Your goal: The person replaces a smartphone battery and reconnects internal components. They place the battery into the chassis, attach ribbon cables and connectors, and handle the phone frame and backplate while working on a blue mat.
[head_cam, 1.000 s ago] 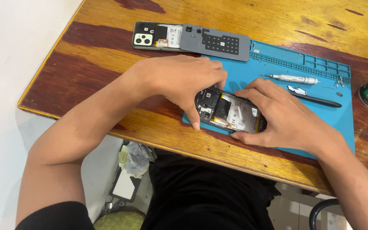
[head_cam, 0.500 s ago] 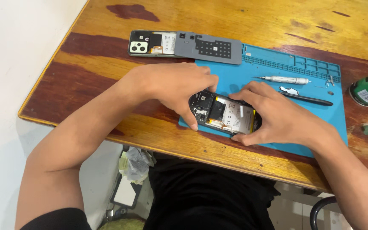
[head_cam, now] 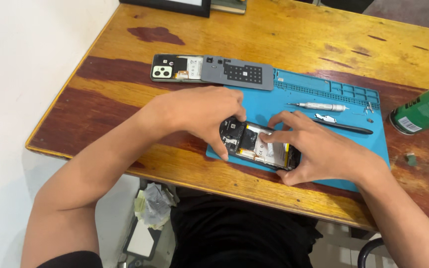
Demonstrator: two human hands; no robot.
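An opened black phone [head_cam: 254,144] with its back off lies on the near left part of a blue repair mat [head_cam: 323,94], its boards and battery exposed. My left hand [head_cam: 202,111] grips the phone's left end, thumb down its near edge. From the right, my right hand [head_cam: 319,149] holds the phone's other end, with a fingertip pressed on the inner parts near the middle.
A second opened phone [head_cam: 175,68] with a grey back panel [head_cam: 237,72] lies at the mat's far left edge. A silver screwdriver [head_cam: 319,106], a black tool [head_cam: 346,129] and small metal parts rest on the mat. A green can [head_cam: 423,111] lies right. The table edge runs near me.
The view has shifted a little, and both hands stay on the opened phone. My right fingers have moved further onto its inner parts.
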